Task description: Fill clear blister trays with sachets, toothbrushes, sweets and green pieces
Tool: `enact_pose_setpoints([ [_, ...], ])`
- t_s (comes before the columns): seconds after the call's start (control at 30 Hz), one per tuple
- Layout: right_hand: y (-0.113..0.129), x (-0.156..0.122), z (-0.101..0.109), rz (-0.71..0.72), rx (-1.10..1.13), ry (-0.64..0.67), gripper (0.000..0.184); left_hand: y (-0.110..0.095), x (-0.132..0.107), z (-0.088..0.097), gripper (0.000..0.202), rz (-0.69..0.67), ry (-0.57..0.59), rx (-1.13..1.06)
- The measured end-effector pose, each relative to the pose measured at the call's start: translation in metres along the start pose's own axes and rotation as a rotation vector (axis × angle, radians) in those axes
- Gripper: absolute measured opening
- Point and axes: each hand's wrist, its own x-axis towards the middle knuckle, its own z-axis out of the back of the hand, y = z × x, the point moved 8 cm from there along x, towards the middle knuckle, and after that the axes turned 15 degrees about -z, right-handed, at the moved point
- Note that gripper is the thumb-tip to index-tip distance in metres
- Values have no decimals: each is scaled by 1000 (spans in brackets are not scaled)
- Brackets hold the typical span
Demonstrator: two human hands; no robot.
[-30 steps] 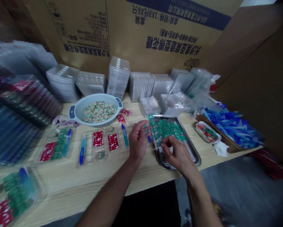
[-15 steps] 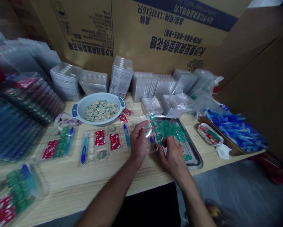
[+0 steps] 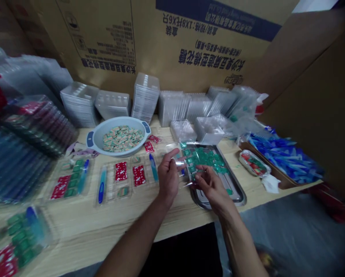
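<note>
1. Clear plastic blister tray (image 3: 178, 163): you have it lifted just above the worktop (image 3: 88, 219), between your hands. Its long axis runs roughly across your view, from your left hand toward your right, and it is tilted, so you see it nearly edge-on. Its exact outline is hard to make out against the things behind it.
2. Your left hand (image 3: 169, 177) stands upright at the near left of the sheet. The hand is part open, with the fingers (image 3: 175, 152) spread and curled around the plastic, holding it.
3. Your right hand (image 3: 212, 188) is over the stainless steel tray (image 3: 236, 196), with its fingers curved and loosely bunched. The clear plastic reaches toward this hand, but you cannot tell whether it pinches anything.
4. Green foil packets (image 3: 207, 156) lie heaped on the steel tray, just past your right fingertips, with one lying apart near the tray's right corner.
5. To your left, open blister trays with red packs (image 3: 121, 171) and a blue-handled brush (image 3: 101, 187) lie on the worktop. Beyond them sits a pale blue bowl (image 3: 117, 120) of striped packets (image 3: 121, 138).
6. Stacks of clear trays (image 3: 145, 98) stand along the back against a cardboard carton (image 3: 189, 46), and blue pieces (image 3: 284, 157) fill a box on the right.
</note>
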Motion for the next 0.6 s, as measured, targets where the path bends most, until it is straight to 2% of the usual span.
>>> enact_pose_setpoints([
  [0.17,-2,5,-3,16,-62,-24,36,6,0,4,40,65,-46,-16],
  [0.33,4,-2,-3,6,-33,29,49,8,1,3,40,72,-41,1],
  [0.5,-9,-8,10,-57,96,-37,52,-2,-8,-2,52,-58,46,151],
  [0.6,-22,-6,26,-133,206,-112,61,2,-12,-3,65,-126,99,323],
])
